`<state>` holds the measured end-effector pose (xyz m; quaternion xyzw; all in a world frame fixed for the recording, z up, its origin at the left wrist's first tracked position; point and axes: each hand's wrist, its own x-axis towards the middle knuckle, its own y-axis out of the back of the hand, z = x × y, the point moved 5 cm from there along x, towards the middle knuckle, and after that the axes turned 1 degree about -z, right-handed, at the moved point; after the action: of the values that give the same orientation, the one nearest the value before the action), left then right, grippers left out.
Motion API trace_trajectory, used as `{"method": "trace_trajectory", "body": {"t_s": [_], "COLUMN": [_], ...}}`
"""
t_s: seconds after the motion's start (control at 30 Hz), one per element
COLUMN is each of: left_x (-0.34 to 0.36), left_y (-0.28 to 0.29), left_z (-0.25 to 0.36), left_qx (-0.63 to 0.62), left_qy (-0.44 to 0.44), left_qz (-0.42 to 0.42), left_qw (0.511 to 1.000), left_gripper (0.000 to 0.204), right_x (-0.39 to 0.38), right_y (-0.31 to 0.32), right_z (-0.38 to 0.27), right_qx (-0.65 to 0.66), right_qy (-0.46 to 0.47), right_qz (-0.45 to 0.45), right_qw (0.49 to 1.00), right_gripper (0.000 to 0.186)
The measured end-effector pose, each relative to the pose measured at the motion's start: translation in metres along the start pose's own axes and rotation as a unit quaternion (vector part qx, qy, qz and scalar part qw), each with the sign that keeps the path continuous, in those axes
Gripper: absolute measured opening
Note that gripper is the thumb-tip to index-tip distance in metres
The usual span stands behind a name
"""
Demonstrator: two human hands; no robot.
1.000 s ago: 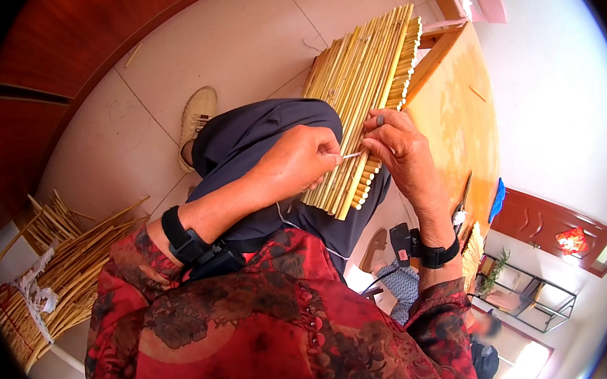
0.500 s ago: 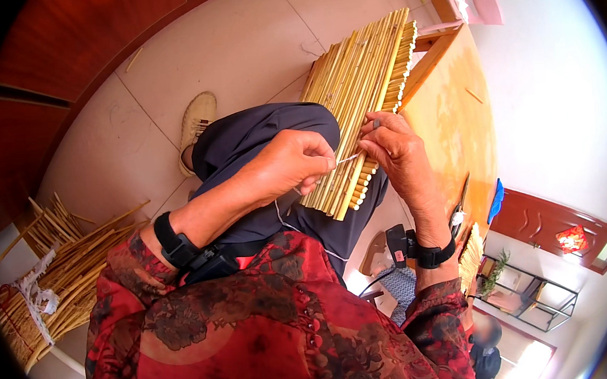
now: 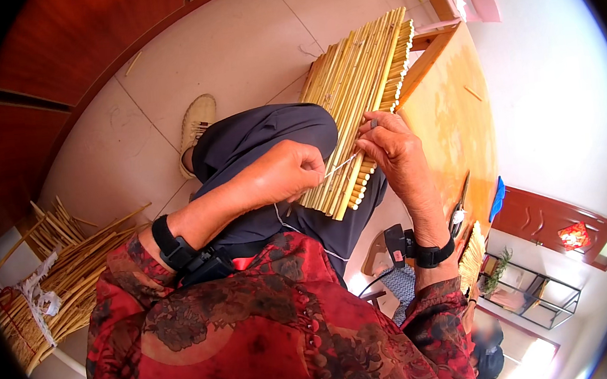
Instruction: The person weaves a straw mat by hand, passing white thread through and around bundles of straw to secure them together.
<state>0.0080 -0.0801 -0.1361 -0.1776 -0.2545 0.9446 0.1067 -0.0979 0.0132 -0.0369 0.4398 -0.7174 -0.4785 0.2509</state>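
A panel of yellow reed stalks (image 3: 352, 79), laid side by side, rests across my lap and leans toward the wooden table. White string (image 3: 340, 165) runs taut over the near part of the panel between my two hands. My left hand (image 3: 289, 170) is closed in a pinch on one stretch of the string, left of the panel. At the panel's right edge, my right hand (image 3: 391, 143) pinches the other end, its fingers against the outer stalks. A loose length of the string trails from under my left hand down over my lap.
On the right stands a wooden table (image 3: 453, 99) with a short stalk piece on top. A tied bundle of stalks (image 3: 76, 286) lies at the lower left. Red-brown wooden panelling (image 3: 85, 46) curves along the upper left. A pink chair (image 3: 481, 1) and a seated person (image 3: 487, 353) are farther off.
My left hand has drawn slightly left, away from the panel, and the string between my hands is longer. The right hand stays nearly in place.
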Motion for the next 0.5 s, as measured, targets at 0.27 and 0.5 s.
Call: {"method": "trace_trajectory", "body": {"t_s": [0.27, 0.5], "left_x": [-0.0001, -0.0005], "left_y": [-0.0011, -0.0029], "left_z": [0.0023, 0.0032], "left_qx": [0.097, 0.113], "left_qy": [-0.016, -0.035], "left_qz": [0.012, 0.018], "left_qw": [0.995, 0.993], "left_gripper": [0.005, 0.007], "right_x": [0.0003, 0.0003], "right_y": [-0.0001, 0.0006], "right_z": [-0.0007, -0.0013], "right_qx": [-0.002, -0.002], "right_qy": [0.004, 0.001], "right_qz": [0.007, 0.005], "right_qw": [1.000, 1.000], "right_gripper": [0.010, 0.010]}}
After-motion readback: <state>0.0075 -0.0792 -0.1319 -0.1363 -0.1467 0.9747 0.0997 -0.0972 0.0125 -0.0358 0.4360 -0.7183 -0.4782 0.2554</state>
